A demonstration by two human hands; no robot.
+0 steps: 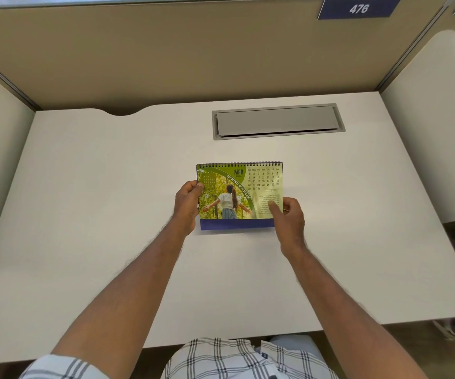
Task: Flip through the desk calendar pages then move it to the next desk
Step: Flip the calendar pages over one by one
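A spiral-bound desk calendar (239, 191) stands in the middle of the white desk (111, 214), showing a green March page with a photo of a person among trees and a blue base strip below. My left hand (188, 201) grips the calendar's left edge, thumb on the front. My right hand (289, 214) pinches the lower right corner of the front page between thumb and fingers.
A grey cable hatch (278, 121) is set into the desk behind the calendar. Beige partition walls (166, 50) enclose the desk at the back and sides, with a blue sign reading 476 (359, 8). Another desk's surface (439, 132) lies beyond the right partition.
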